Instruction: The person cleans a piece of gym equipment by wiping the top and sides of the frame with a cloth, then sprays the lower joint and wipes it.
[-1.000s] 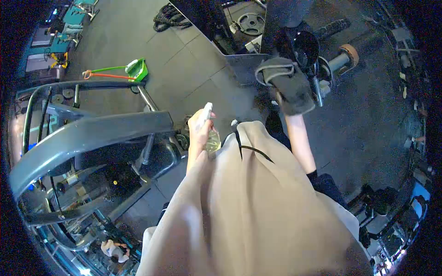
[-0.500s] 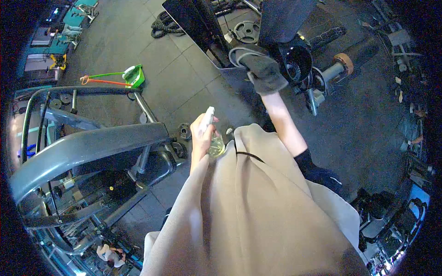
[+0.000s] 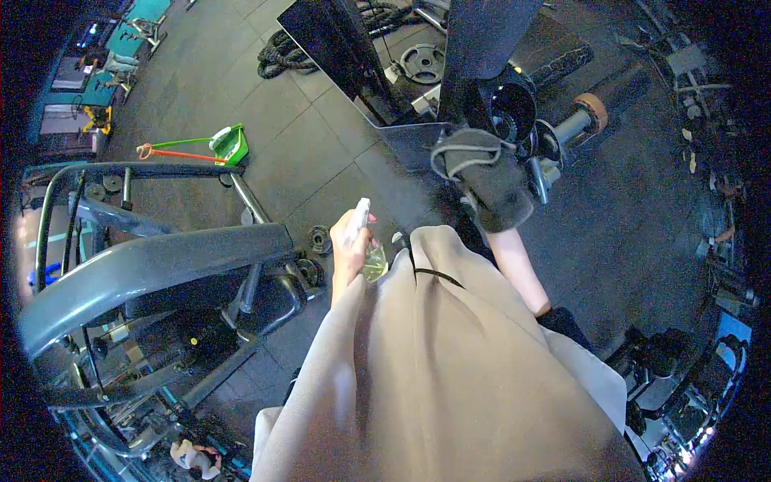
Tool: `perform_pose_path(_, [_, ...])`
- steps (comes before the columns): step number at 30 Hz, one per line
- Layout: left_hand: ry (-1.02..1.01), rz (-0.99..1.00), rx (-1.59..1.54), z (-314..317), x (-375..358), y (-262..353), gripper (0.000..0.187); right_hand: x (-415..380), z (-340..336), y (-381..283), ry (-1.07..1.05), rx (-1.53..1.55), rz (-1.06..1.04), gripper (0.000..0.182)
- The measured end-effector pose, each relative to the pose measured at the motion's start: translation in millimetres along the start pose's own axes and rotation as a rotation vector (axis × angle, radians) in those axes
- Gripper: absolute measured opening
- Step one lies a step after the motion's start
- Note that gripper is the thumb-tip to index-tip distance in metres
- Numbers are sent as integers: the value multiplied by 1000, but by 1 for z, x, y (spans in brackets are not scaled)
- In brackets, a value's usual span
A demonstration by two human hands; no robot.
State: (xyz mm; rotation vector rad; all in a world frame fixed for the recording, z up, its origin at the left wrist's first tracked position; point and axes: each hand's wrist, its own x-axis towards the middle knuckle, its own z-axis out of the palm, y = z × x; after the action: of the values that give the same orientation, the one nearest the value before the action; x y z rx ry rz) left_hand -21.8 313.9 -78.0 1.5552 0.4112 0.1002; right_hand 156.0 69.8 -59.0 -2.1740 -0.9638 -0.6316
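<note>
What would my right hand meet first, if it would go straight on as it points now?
Probably the machine's dark upright panel, with the grey cloth touching it before the fingers. How much space lies between is unclear from this one view.

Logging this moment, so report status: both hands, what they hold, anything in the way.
Left hand gripping spray bottle, yellowish liquid inside. Right hand holding grey cloth, mostly hidden by it. Black metal panel close beyond cloth; contact unclear.
</note>
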Motion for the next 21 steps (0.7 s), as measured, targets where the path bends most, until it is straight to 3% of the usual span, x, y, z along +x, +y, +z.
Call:
perform_pose_path(10, [72, -9, -40, -4, -5, 9, 23, -10, -7, -4, -104, -221, -1, 45])
perform_pose_path(13, [85, 26, -6, -4, -9, 10, 22, 5, 28, 25, -78, -7, -53, 44])
perform_pose_path(16, [41, -3, 1, -8, -17, 3, 32, 0, 103, 54, 63, -164, 159, 42])
perform_pose_path(21, [49, 1, -2, -7, -24, -5, 37, 11, 77, 32, 94, -228, 136, 44])
